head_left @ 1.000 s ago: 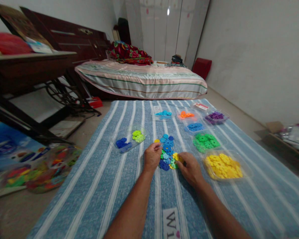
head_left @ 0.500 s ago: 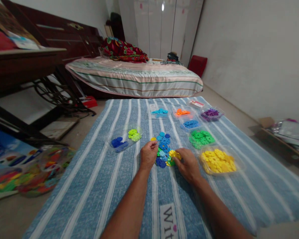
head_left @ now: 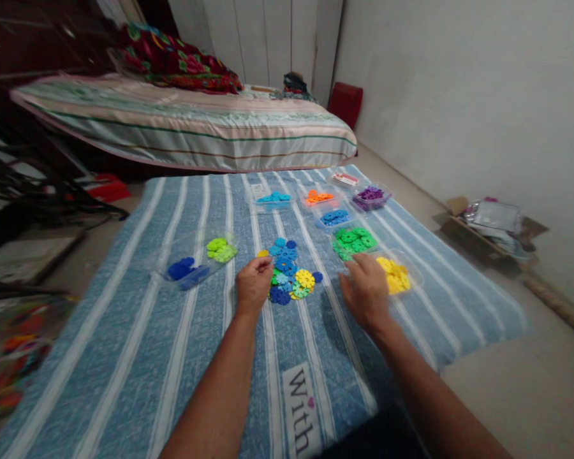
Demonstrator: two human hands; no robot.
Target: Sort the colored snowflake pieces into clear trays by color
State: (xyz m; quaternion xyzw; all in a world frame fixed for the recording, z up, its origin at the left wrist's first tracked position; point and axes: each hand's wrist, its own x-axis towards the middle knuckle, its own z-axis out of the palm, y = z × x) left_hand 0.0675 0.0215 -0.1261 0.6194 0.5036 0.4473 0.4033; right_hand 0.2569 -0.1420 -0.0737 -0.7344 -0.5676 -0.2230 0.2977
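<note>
The right hand [head_left: 365,287] has moved off the assembled cluster [head_left: 286,264] toward the yellow discs [head_left: 398,279]. Its fingers are loosely spread, nothing visible between them, above soft striped cloth [head_left: 124,357]. The left hand [head_left: 254,282] has thumb and fingertips close together; whether they pinch a disc, I cannot tell. Flat, notched, flower-shaped discs, seemingly plastic, make up the cluster, which lies between the hands, right beside the left fingertips: mostly blues, some green, yellow at the edges. Green discs [head_left: 356,241] lie beyond the right hand.
</note>
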